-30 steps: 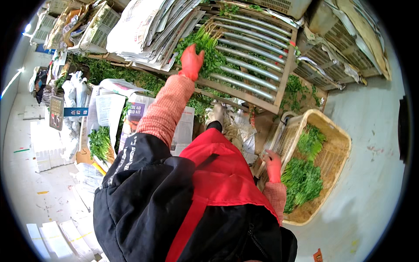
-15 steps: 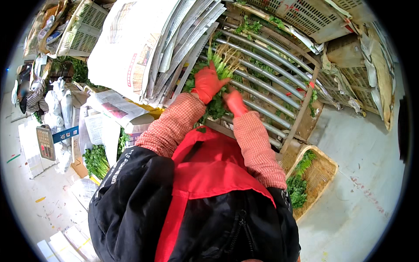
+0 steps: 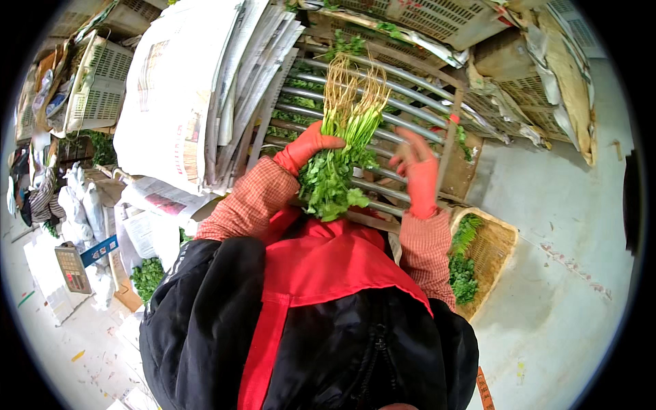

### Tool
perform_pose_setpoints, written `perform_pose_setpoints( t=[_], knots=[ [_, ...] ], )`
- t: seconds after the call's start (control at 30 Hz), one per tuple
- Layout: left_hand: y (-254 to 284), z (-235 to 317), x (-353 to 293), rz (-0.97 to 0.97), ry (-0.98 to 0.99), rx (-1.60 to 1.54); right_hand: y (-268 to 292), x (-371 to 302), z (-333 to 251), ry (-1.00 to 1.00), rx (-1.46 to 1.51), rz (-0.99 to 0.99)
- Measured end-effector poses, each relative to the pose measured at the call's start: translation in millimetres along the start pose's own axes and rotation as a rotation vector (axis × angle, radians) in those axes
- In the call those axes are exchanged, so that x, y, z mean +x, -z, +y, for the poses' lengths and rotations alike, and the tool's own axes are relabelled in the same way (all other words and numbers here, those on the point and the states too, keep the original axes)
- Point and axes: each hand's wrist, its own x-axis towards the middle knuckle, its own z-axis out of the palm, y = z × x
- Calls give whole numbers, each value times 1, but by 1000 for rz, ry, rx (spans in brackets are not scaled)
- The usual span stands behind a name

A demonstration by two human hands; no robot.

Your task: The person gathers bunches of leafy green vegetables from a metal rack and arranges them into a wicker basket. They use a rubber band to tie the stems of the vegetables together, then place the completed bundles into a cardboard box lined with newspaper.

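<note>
A bunch of coriander (image 3: 355, 133) lies over the metal bars of a rack (image 3: 384, 186), its pale roots pointing away from me and its leaves toward my apron. My left hand (image 3: 309, 146), in a red glove, grips the bunch at its left side around the stems. To the right of the stems, my right hand (image 3: 418, 167) is lifted and apart from them. Its fingers are spread, with nothing between them.
A thick stack of newspapers (image 3: 164, 102) stands left of the rack. Plastic crates (image 3: 434, 24) line the far side. A basket with greens (image 3: 495, 263) sits at my right. A scale (image 3: 72, 268) and more greens (image 3: 147, 279) are at the left.
The coriander bunch now shows whole, with its roots spread out on the bars. My right hand has moved right, away from it, and opened. My left hand still grips the bunch.
</note>
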Motion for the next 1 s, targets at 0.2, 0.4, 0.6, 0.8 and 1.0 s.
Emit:
perform_pose_setpoints(
  t=[0.2,0.4,0.6,0.8,1.0],
  knots=[
    [-47,2,17,-137,-42,136,22,31,-6,208,74,-71],
    [-84,9,13,-218,60,-197,31,24,-5,229,636,-167],
    [-93,8,7,-247,-10,-291,29,16,-24,287,669,126],
    [-83,22,7,-267,-30,-326,60,15,-43,237,438,36],
    [-78,12,15,-226,-21,-215,16,31,-39,177,146,-25]
  ],
)
